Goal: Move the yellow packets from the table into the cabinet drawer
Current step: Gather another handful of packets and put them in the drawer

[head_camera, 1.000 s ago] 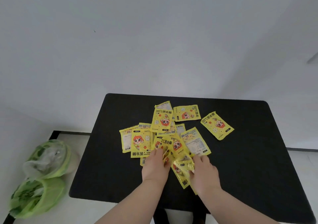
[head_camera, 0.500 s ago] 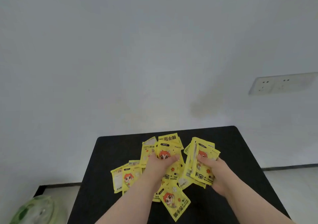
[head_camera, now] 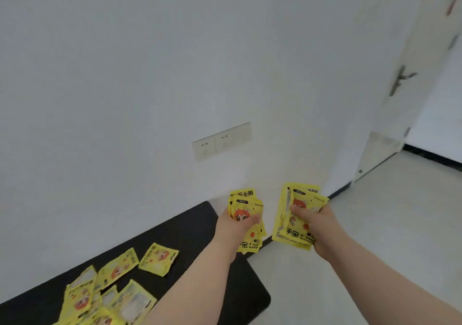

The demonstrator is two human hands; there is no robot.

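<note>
the left hand (head_camera: 236, 227) is clamped on a small stack of yellow packets (head_camera: 246, 214), thumb across the printed cartoon face, the stack held upright above the far corner of the black table (head_camera: 190, 232). the right hand (head_camera: 317, 227) is closed around a thicker bundle of packets (head_camera: 296, 214), fanned slightly, fingers wrapped over the front, held out past the table edge above the pale floor (head_camera: 375, 224). the two hands are level with each other and a little apart, not touching. more loose packets (head_camera: 117, 282) lie scattered and overlapping on the table at the lower left, one of them (head_camera: 158, 258) lying a bit apart from the heap, nearer the left forearm. behind the hands stands a white wall with a row of sockets (head_camera: 221, 141). to the right is a white door (head_camera: 410, 79) with a metal handle, blurred. no cabinet drawer is visible.
</note>
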